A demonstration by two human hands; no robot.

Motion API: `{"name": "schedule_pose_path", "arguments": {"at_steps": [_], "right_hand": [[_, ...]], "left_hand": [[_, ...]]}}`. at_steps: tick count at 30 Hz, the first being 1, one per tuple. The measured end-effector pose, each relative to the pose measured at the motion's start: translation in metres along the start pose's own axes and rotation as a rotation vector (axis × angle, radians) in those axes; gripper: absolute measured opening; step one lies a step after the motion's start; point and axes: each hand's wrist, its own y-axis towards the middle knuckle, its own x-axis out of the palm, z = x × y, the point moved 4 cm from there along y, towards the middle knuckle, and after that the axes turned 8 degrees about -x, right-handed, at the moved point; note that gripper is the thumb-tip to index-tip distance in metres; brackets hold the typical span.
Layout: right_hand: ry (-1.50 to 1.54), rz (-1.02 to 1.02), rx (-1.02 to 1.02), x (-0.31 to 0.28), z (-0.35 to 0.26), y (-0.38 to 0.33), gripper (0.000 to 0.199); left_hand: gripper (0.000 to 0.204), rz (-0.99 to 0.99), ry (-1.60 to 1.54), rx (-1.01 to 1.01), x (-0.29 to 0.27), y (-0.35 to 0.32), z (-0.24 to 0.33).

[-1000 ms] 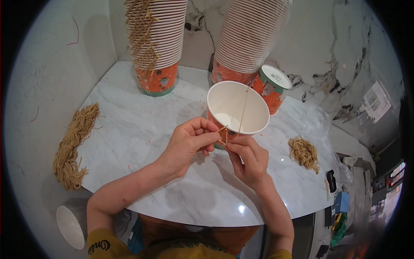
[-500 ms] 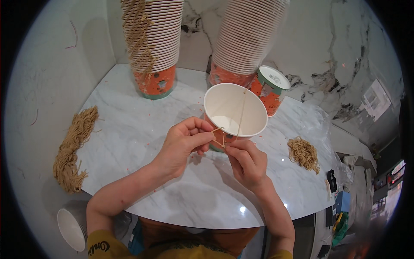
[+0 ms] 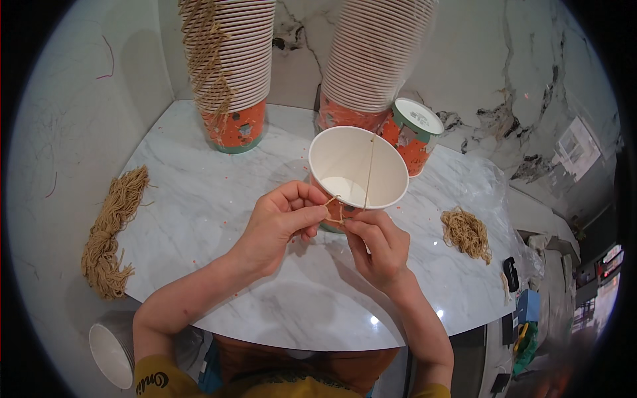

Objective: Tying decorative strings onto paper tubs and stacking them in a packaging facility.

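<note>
An open paper cup, white inside and orange outside, stands on the round marble table. A thin tan string runs across its mouth and down its near side. My left hand pinches the string end just in front of the cup. My right hand pinches the string close beside it, under the cup's near rim. The two hands almost touch.
Two tall stacks of paper cups stand at the back, the left one draped with strings. An upside-down cup stands beside the right stack. String bundles lie at left and right. A white bin stands below the table.
The hands have stayed at the cup's near side, working the string; the fingers have shifted slightly. The cup has barely moved.
</note>
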Motion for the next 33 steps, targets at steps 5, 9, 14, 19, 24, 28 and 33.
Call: {"name": "schedule_pose_path", "arguments": {"at_steps": [5,9,14,19,24,28,33], "right_hand": [[-0.025,-0.004,-0.007,0.001,0.001,-0.002,0.024],[-0.044,0.021,-0.011,0.003,0.001,0.001,0.025],[-0.052,0.031,-0.019,0.004,0.000,0.002,0.026],[-0.069,0.015,-0.008,0.005,-0.002,0.004,0.027],[-0.085,-0.010,-0.020,0.004,-0.005,0.007,0.026],[-0.111,-0.032,-0.032,0.003,-0.008,0.009,0.026],[0.030,-0.025,0.080,0.005,-0.004,-0.003,0.036]], "left_hand": [[0.014,-0.030,-0.043,0.009,0.000,0.000,0.002],[0.014,-0.052,-0.045,-0.005,-0.001,0.001,0.001],[0.014,-0.045,-0.079,-0.016,-0.003,0.003,0.001],[0.014,-0.043,-0.087,-0.028,-0.004,0.004,-0.002],[0.016,-0.031,-0.094,-0.037,-0.009,0.008,-0.002],[0.018,0.002,-0.100,-0.001,-0.009,0.010,-0.001],[0.017,-0.004,-0.077,0.009,-0.008,0.009,0.006]]}}
